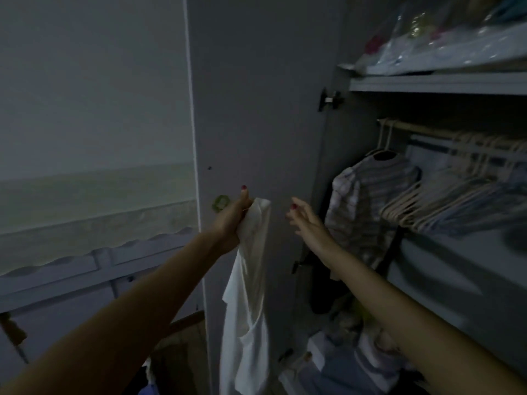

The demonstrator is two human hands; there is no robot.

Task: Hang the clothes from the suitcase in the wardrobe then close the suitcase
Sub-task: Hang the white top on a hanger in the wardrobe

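1. Dim light fills a room with a pale wall on the left and an open wardrobe on the right.
2. Its door stands swung open between them.
3. Inside, a rail carries a striped shirt on a hanger and a bunch of pale hangers.
4. Bagged items lie on the upper shelf.
5. A white garment hangs down before the door, its top bunched in the left hand, which grips it.
6. The right hand reaches toward the striped shirt, fingers loosely spread, holding nothing.
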